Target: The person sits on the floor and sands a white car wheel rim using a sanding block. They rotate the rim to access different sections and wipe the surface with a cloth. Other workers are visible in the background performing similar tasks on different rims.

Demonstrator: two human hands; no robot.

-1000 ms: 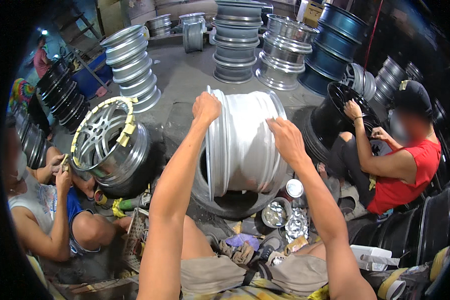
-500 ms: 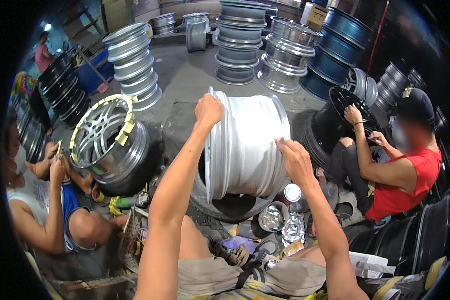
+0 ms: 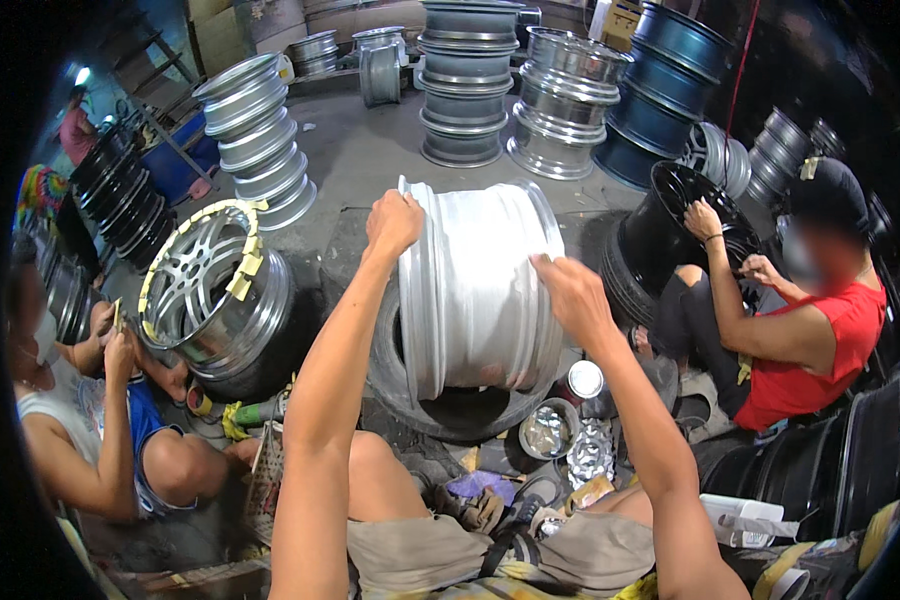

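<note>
A silver-white car wheel rim (image 3: 480, 290) lies on its side before me, its barrel turned up, resting on a black tyre (image 3: 460, 422). My left hand (image 3: 395, 222) is closed over the upper edge of its left lip. At the opposite end, my right hand (image 3: 576, 296) pinches the right lip with thumb and fingers; the fingertips behind the edge are partly hidden. Both arms reach forward over my knees. Close to the tyre's right side stand a can with a white top (image 3: 584, 379) and a bowl lined with foil (image 3: 548, 430).
At left, a person holds a small strip beside a polished rim (image 3: 225, 300) edged with yellow tape. At right, someone in a red top (image 3: 820, 350) works on a black rim (image 3: 660, 225). Rim stacks (image 3: 467, 90) stand behind. A green power tool (image 3: 260, 412) lies left.
The rim and both hands appear slightly farther left, and much of the background has shifted the same way. Light on the barrel looks duller. Both hands keep their hold.
</note>
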